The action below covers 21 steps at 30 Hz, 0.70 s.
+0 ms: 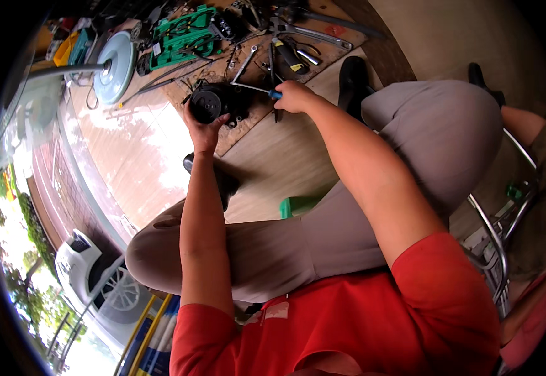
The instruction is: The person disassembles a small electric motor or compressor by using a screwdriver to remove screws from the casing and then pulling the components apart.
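Note:
My left hand (204, 130) is wrapped round the near side of a black, round machine part (208, 106) with a disc-shaped face, low over a stained brown board (248, 133). In my right hand (296, 97) is a screwdriver (275, 94) with a blue handle. Its thin metal shaft points left toward the black part; whether the tip touches the part is too small to tell. A combination wrench (244, 62) lies just beyond the shaft, and dark, slim tools lie beside my right fingers.
Farther back on the board are a green tool case (182, 39), long-handled pliers (310, 34) and a yellow-and-black handled tool (290, 57). A pale blue round base (115, 67) with a metal pole stands at left. Another person (530, 128) sits at the right edge, by a metal-framed chair (495, 232).

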{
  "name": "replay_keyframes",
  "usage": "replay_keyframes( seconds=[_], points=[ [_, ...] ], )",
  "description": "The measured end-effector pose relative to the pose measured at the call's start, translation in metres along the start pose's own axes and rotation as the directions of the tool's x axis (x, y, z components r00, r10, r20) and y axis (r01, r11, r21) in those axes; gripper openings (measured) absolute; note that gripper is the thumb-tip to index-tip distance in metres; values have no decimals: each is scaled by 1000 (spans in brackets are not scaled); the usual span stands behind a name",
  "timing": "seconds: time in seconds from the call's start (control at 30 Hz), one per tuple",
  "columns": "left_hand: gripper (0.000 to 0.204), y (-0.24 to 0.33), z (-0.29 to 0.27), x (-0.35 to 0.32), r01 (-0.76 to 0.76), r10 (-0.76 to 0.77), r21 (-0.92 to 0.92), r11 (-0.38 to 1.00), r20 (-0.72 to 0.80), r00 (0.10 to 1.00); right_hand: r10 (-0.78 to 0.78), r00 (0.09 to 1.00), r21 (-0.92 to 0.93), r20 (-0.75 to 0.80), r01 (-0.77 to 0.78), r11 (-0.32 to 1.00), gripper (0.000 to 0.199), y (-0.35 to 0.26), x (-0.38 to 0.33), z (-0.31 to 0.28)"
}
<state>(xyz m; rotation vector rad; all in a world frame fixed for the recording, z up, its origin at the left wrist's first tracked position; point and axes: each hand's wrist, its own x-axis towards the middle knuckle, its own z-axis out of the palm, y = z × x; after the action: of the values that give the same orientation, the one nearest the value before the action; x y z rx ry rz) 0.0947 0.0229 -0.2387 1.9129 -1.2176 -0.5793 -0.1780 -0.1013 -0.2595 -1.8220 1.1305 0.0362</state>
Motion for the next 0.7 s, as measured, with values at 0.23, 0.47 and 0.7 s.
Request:
replay_keyframes(
  seconds=[0.23, 0.47, 0.7],
  points=[
    [108, -18, 12, -12, 12, -33, -158, 987, -129, 991, 134, 989, -73, 55, -129, 989, 32, 15, -3, 12],
    [109, -3, 13, -12, 15, -23, -62, 998, -130, 991, 202, 973, -104, 110, -191, 976, 36, 21, -1, 16],
    [108, -2, 24, -16, 53, -106, -278, 959, -177, 979, 212, 976, -74, 45, -208, 975, 45, 36, 1, 32]
  ],
)
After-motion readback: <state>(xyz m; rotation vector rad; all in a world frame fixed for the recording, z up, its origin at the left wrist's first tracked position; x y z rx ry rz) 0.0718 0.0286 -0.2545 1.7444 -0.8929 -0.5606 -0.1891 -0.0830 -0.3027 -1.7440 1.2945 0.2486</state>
